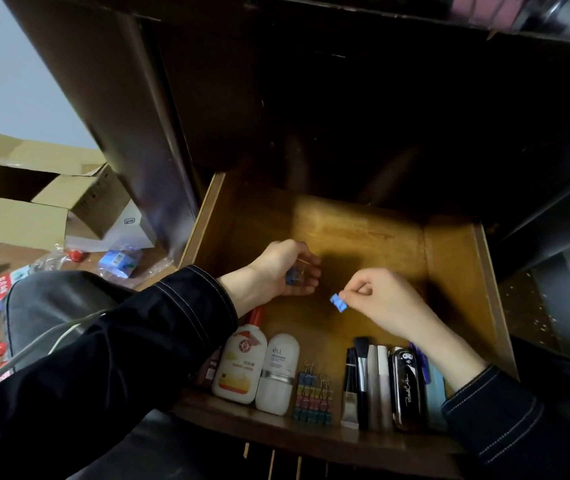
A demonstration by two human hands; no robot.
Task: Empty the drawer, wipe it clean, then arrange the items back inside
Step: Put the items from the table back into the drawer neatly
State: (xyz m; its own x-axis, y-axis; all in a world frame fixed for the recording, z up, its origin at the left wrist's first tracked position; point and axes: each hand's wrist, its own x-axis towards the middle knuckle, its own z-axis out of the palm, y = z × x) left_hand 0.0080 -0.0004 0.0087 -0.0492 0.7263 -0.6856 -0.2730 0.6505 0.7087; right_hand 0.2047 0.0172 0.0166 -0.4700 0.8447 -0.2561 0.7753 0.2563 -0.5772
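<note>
Restocking seems well along (bottles (240, 362), brushes (359, 382) line the drawer's (450, 258) near edge); left hand (283, 268) cups a clip (292, 276), right hand (380, 299) pinches a blue clip (338, 302).

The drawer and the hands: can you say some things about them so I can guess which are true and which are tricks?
1. The right hand pinches a small blue clip. True.
2. The drawer is shut. False: it is pulled open.
3. The big white bottle has a green cap. False: its cap is red.
4. A row of coloured clips lies between the small white bottle and the brushes. True.
5. The left hand holds nothing. False: a bluish clip sits in its curled palm.
</note>
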